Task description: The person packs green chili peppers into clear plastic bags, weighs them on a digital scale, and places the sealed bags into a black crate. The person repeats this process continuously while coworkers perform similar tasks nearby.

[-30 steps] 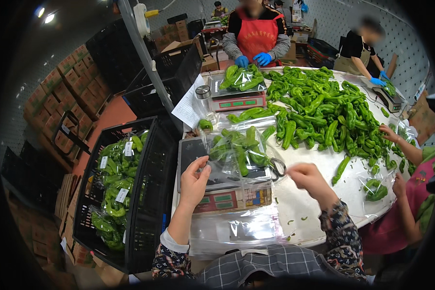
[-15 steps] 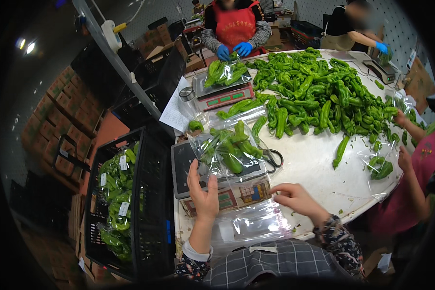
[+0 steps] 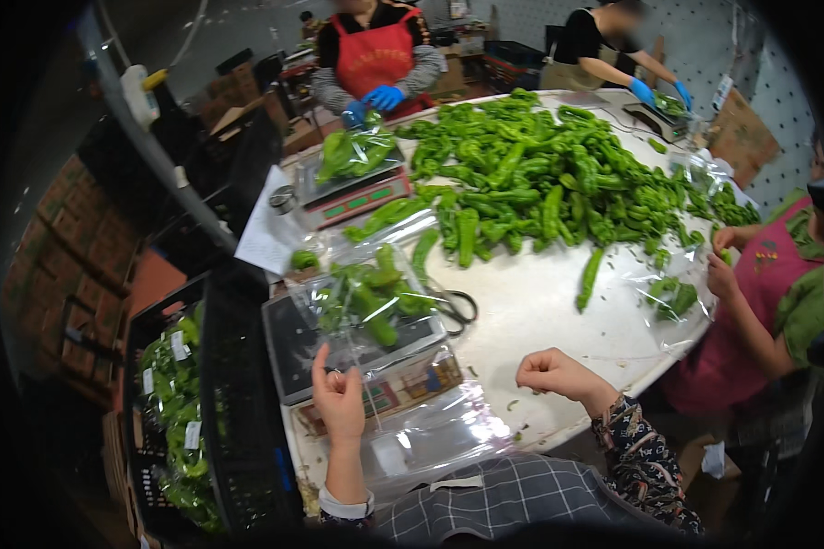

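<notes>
My left hand (image 3: 341, 398) is raised in front of the near scale (image 3: 293, 352), its index finger stretched up and the other fingers partly bent. It holds nothing that I can see. Just beyond it, a clear plastic bag of green peppers (image 3: 371, 306) lies across the scale's dark platform. My right hand (image 3: 563, 375) hovers over the white table, right of the scale and apart from it. Its fingers are curled in together with nothing showing in them. Below the scale, flat clear bags (image 3: 439, 430) lie at the table's near edge.
A large heap of green peppers (image 3: 540, 174) covers the far table. Black-handled scissors (image 3: 458, 311) lie beside the scale. At left stands a black crate (image 3: 238, 403) with bagged peppers. Co-workers handle peppers across and to the right; another scale (image 3: 357, 199) stands at far left.
My view has swung right, so the table appears farther left. The fingers of my left hand have gone from spread to mostly bent, and my right hand has curled tighter. The bag stays on the scale.
</notes>
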### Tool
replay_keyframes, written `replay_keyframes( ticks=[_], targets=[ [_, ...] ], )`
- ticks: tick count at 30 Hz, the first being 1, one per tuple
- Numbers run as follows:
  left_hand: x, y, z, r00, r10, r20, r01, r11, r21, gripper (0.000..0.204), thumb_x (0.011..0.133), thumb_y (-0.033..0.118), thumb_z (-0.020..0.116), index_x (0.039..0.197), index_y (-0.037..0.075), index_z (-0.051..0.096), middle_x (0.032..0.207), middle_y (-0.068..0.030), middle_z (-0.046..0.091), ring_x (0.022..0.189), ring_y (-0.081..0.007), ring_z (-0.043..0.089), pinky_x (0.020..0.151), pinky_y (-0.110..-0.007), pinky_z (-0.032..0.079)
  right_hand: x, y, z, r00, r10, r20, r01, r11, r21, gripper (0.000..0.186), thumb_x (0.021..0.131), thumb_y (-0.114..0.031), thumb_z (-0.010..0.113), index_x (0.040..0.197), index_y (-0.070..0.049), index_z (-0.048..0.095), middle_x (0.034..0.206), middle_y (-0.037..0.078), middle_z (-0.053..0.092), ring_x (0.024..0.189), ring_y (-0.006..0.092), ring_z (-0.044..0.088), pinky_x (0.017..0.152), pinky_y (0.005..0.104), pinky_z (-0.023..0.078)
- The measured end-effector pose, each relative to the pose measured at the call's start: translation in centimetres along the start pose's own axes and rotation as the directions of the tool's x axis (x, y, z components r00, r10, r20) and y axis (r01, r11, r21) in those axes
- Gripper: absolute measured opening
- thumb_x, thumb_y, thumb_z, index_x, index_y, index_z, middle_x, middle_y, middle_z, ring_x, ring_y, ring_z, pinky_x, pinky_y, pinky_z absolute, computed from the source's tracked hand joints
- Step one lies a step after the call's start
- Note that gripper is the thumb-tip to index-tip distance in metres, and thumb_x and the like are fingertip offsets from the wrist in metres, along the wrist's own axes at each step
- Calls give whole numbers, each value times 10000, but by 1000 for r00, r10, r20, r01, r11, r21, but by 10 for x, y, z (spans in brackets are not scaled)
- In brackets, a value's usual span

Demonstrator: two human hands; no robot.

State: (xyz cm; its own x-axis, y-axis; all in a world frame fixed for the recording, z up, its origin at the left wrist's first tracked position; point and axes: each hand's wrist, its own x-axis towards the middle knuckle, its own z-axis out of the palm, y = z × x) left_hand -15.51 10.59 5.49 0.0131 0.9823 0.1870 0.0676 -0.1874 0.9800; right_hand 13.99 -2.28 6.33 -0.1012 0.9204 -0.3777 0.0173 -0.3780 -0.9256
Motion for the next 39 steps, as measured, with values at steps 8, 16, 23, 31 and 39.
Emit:
replay_keyframes(
  ticks=[8,16,23,31,39],
  targets=[
    [-2,6,31,990,-1,140,10,998,-69,518,830,15,537,1308,23,337,605,17,530,522,-30,483,474,-174,372,60,-6,95,972,-167,166,168,986,9,418,855,-342,567,1143,-41,548,758,27,555,655,88,479,569,227,392],
    [-7,7,15,995,-34,98,37,999,-25,567,814,-26,530,1334,83,332,587,46,470,512,-24,436,481,-158,356,55,-21,75,916,-198,348,174,980,99,288,911,-273,470,885,-29,620,596,-26,478,557,53,424,498,214,347],
    [-9,-4,12,1000,-18,16,19,999,-42,578,825,-19,516,1351,87,302,578,49,428,505,-18,379,480,-161,347,-88,63,-107,928,125,-351,-173,979,-111,270,897,-277,486,848,-52,627,597,-21,502,523,60,457,490,199,387],
    [1,4,-1,993,115,-29,-106,972,210,630,744,-35,565,1327,58,348,822,-8,479,765,-86,460,679,-223,390,-179,81,-173,316,-509,-801,-760,369,-535,441,652,-188,705,1041,-39,561,1072,143,547,1013,318,498,829,417,415],
    [-4,35,14,977,212,-26,-160,807,568,667,698,12,611,1316,63,365,1086,-104,522,983,-209,481,804,-318,371,58,95,-170,279,-407,-870,-406,770,-491,666,744,-281,641,1294,-40,351,1283,182,402,1160,319,401,932,391,358]
  ],
)
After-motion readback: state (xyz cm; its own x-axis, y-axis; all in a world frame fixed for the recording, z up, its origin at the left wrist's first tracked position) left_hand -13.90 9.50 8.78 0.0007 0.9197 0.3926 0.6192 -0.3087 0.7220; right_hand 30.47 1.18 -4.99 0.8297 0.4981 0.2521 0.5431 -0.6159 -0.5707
